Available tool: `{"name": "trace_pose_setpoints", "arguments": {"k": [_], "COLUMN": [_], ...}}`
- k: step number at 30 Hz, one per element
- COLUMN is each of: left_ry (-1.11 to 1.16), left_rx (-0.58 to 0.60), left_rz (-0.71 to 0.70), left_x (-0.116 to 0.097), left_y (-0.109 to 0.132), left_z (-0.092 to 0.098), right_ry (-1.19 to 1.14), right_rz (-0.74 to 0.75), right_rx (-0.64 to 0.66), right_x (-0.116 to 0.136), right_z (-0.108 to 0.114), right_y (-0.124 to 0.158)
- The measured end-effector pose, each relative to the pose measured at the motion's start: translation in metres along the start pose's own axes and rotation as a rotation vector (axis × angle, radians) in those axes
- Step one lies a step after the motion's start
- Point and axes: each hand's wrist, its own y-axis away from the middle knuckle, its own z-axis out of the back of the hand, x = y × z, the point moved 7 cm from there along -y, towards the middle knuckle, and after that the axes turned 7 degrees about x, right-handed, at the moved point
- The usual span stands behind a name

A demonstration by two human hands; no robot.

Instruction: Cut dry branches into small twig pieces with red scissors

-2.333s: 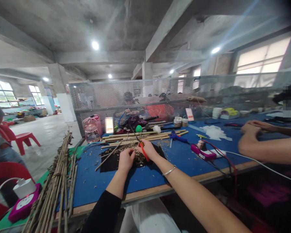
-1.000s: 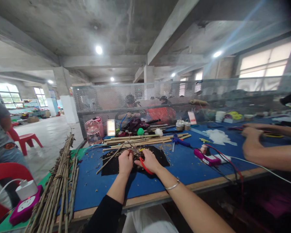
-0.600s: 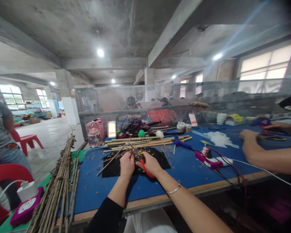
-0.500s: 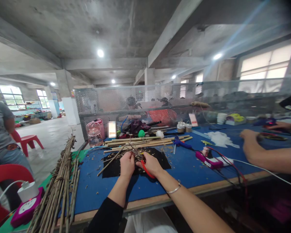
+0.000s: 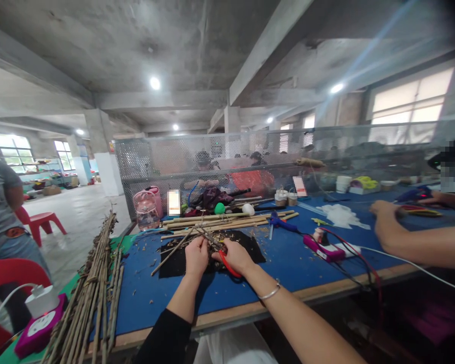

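Observation:
My right hand point(image 5: 235, 258) grips a pair of scissors with red handles point(image 5: 229, 265), their blades pointing up and left towards my left hand. My left hand point(image 5: 196, 256) is closed in a pinch just left of the blades, on what looks like a thin twig point(image 5: 202, 218); most of it is hidden by the fingers. Both hands are over a black cloth point(image 5: 250, 247) strewn with small cut bits. A longer thin stick point(image 5: 170, 254) lies slanted on the cloth's left side, and several peeled sticks point(image 5: 227, 221) lie just behind it.
A bundle of twigs point(image 5: 93, 283) lies along the left edge of the blue table point(image 5: 155, 308). To the right are a blue glue gun point(image 5: 284, 223), a purple power strip point(image 5: 324, 248) and cables. A co-worker's arm point(image 5: 409, 240) reaches in from the right. A mesh partition point(image 5: 167, 156) stands behind.
My left hand has shifted very slightly left, widening the gap to my right hand a little. The scissors stay in my right hand. The whole view has turned slightly.

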Motion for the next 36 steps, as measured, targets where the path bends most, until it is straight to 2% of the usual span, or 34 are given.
{"name": "trace_pose_setpoints", "arguments": {"k": [9,18,22,30,36], "left_ry": [-0.049,-0.009,0.025,0.170,0.231], "left_rx": [0.063,0.085,0.061,0.082,0.089], "left_rz": [-0.013,0.002,0.007,0.129,0.179], "left_x": [0.003,0.004,0.005,0.016,0.022], "left_y": [-0.001,-0.001,-0.001,-0.004,-0.005], "left_z": [-0.009,-0.010,-0.007,-0.013,-0.016], "right_ry": [0.095,0.054,0.012,0.037,0.049], "right_rz": [0.011,-0.019,-0.013,-0.037,0.090], "right_rx": [-0.070,-0.037,-0.022,-0.050,-0.110], "right_x": [0.004,0.000,-0.003,-0.003,0.003], "right_z": [0.006,0.004,0.001,0.002,0.000], "right_y": [0.004,0.002,0.001,0.000,-0.001]}}
